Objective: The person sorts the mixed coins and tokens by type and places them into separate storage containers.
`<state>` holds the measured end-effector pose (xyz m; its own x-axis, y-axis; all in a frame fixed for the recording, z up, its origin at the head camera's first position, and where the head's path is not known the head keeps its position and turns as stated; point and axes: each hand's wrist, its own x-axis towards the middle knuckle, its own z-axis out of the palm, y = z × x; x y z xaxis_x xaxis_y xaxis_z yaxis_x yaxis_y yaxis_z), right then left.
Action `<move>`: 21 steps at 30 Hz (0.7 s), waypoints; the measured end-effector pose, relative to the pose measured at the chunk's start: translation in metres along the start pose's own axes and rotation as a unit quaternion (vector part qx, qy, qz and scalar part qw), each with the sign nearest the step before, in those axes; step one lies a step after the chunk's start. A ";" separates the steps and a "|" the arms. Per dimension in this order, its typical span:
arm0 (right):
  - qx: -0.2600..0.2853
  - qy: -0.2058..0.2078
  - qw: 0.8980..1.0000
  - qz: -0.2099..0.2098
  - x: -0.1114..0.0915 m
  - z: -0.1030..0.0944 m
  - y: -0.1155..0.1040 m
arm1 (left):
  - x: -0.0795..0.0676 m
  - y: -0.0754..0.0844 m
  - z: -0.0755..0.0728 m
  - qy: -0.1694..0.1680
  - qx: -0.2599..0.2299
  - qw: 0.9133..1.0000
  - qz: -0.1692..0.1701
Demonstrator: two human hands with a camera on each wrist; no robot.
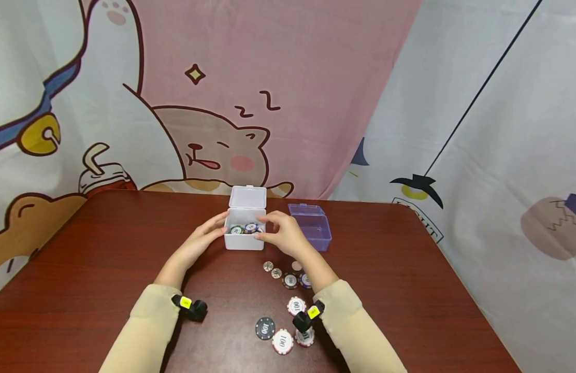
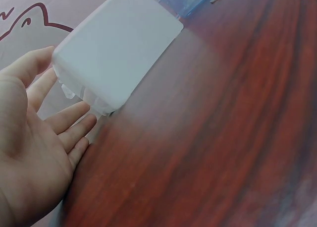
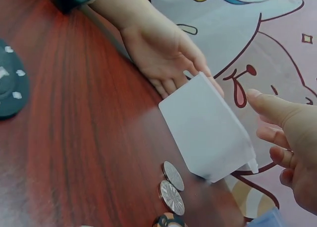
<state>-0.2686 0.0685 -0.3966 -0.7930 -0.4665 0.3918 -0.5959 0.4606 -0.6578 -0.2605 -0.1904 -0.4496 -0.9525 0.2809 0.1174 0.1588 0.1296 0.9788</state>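
Observation:
A white plastic box (image 1: 244, 242) stands on the table with its lid (image 1: 248, 197) raised at the back. Several poker chips (image 1: 250, 228) lie inside, green and blue ones among them. My left hand (image 1: 199, 242) is at the box's left side, its fingers extended along the wall. At the right rim is my right hand (image 1: 284, 235), thumb toward the front corner and fingers over the edge. The right wrist view shows that hand (image 3: 292, 147) with thumb stretched out, fingers loosely bent and nothing between them.
A translucent blue-purple box (image 1: 319, 242) with its lid up stands just right of the white box. Two silver coins (image 1: 268, 266) lie in front. Nearer me are several chips, including a black chip (image 1: 265, 328) and a white-and-red chip (image 1: 283, 342). A printed cloth (image 1: 316, 77) hangs behind.

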 end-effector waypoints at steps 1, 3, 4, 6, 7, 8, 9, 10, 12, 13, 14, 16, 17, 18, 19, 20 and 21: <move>0.003 -0.003 1.000 -0.004 -0.003 -0.001 -0.001 | 0.000 0.000 0.000 0.000 0.000 1.000 0.000; 0.005 -0.008 1.000 -0.010 -0.007 -0.003 -0.002 | 0.000 0.000 0.000 0.000 0.001 1.000 0.000; 0.002 -0.011 1.000 -0.013 -0.010 -0.005 -0.002 | 0.000 0.000 0.000 0.001 0.001 1.000 -0.001; -0.005 -0.014 1.000 -0.023 -0.014 -0.007 -0.003 | 0.000 -0.001 0.000 0.001 0.000 1.000 -0.003; -0.006 -0.014 0.999 -0.028 -0.016 -0.008 -0.003 | 0.000 -0.001 0.000 0.001 0.000 1.000 -0.004; -0.007 -0.015 0.999 -0.032 -0.018 -0.009 -0.003 | 0.000 -0.001 0.000 0.000 0.000 1.000 -0.005; -0.007 -0.016 0.999 -0.037 -0.020 -0.010 -0.003 | 0.001 -0.001 0.000 0.000 -0.001 1.000 -0.007; -0.006 -0.017 0.999 -0.042 -0.022 -0.011 -0.003 | 0.001 -0.001 0.000 -0.001 -0.003 1.000 -0.008; 0.001 -0.022 0.999 -0.047 -0.027 -0.013 -0.002 | 0.001 0.000 0.000 -0.003 -0.007 1.000 -0.009; 0.004 -0.025 0.999 -0.047 -0.030 -0.014 -0.002 | 0.001 0.002 0.001 -0.005 -0.007 1.000 -0.010; 0.004 -0.028 0.998 -0.048 -0.032 -0.015 -0.001 | 0.000 0.006 0.001 -0.006 -0.007 1.000 -0.011; 0.002 -0.036 0.998 -0.042 -0.037 -0.016 -0.001 | -0.004 0.015 0.003 -0.009 -0.007 1.000 -0.013; 0.000 -0.039 0.998 -0.039 -0.039 -0.017 -0.001 | -0.005 0.020 0.003 -0.010 -0.005 1.000 -0.015; -0.002 -0.044 0.998 -0.037 -0.041 -0.018 0.000 | -0.007 0.023 0.004 -0.010 -0.002 1.000 -0.015; -0.005 -0.048 0.998 -0.036 -0.043 -0.019 0.001 | -0.008 0.027 0.005 -0.011 -0.001 1.000 -0.015; -0.007 -0.053 0.998 -0.033 -0.046 -0.020 0.001 | -0.010 0.029 0.005 -0.011 -0.002 1.000 -0.016; -0.007 -0.058 0.998 -0.031 -0.048 -0.021 0.002 | -0.010 0.029 0.005 -0.011 -0.002 1.000 -0.016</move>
<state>-0.2340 0.1076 -0.4030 -0.7353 -0.5785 0.3533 -0.6455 0.4388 -0.6251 -0.2451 -0.1848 -0.4231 -0.9514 0.2970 0.0817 0.1268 0.1359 0.9826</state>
